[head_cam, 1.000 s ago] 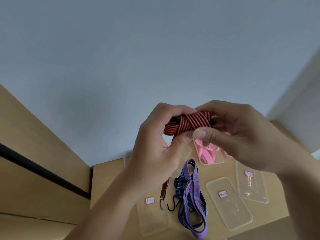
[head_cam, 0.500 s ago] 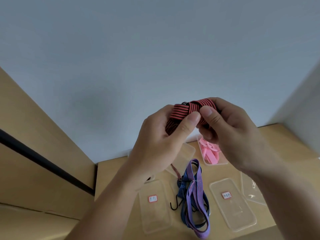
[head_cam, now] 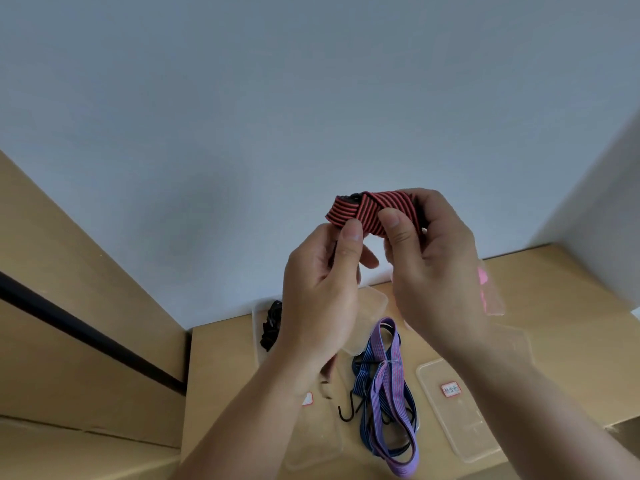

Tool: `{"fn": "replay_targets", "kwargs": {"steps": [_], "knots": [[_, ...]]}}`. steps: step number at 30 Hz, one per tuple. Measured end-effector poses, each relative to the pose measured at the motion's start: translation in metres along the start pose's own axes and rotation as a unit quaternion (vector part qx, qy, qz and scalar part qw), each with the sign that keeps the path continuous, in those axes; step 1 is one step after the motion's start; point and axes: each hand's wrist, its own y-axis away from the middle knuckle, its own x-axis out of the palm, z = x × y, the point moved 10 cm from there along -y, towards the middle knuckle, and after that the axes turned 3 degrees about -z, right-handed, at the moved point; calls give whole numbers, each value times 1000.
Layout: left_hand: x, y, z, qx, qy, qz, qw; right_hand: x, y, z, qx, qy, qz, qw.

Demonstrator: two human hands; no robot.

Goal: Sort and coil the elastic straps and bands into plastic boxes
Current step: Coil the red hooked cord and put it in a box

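A red and black striped elastic strap [head_cam: 374, 211], wound into a tight coil, is held up in front of the wall. My right hand [head_cam: 433, 265] grips the coil's right side, thumb pressed on its front. My left hand [head_cam: 322, 289] pinches the coil's left end between thumb and fingers. On the table below lie a purple strap [head_cam: 389, 386] and a blue strap [head_cam: 363, 382] tangled together, with a black hook [head_cam: 348, 410]. A clear box [head_cam: 258, 327] at the back left holds a black band [head_cam: 272, 325]. Another clear box [head_cam: 497, 306] holds pink bands [head_cam: 483, 282].
Clear lids with red-framed labels lie flat on the wooden table [head_cam: 561, 341], one lid [head_cam: 457, 410] at the right, another lid [head_cam: 311, 441] under my left forearm. An open clear box [head_cam: 370, 306] sits behind my hands. A wooden panel [head_cam: 69, 306] rises at the left.
Both hands have lifted the striped coil higher and slightly right. My left thumb slid down off the coil's top to its lower left edge. The view tilted, showing more of the table.
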Motion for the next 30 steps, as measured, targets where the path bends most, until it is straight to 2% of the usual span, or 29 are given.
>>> {"fn": "replay_targets", "kwargs": {"steps": [3,7,11,14,16,18,19,21,23,24,25,26,30], "knots": [[-2,1,11,-48,60,-17,997,1,4,10,-76,61,-22,995],[0,-1,24,-112,137,0,984,4,14,9,-180,144,-25,973],[-1,-4,18,-94,119,19,988,5,22,7,-249,150,-8,957],[-5,-8,13,-70,96,13,993,6,19,2,-240,152,21,958],[-6,-9,8,-46,76,26,996,8,13,-3,-190,139,60,970],[-6,-9,0,-9,33,53,998,13,5,-16,-63,86,132,985],[-5,-8,-4,12,10,73,997,19,2,-25,15,43,183,982],[-1,-6,-11,48,-12,133,990,31,5,-44,171,-58,303,936],[5,-2,-17,65,-12,205,976,41,18,-52,296,-139,420,847],[7,-1,-20,70,-17,236,969,44,25,-51,322,-158,460,812],[7,-1,-21,74,-29,250,965,46,29,-51,328,-170,480,796],[6,-4,-21,77,-42,248,965,50,30,-51,325,-181,480,794],[-3,-14,-13,53,-60,197,977,55,18,-53,275,-209,374,861]]}}
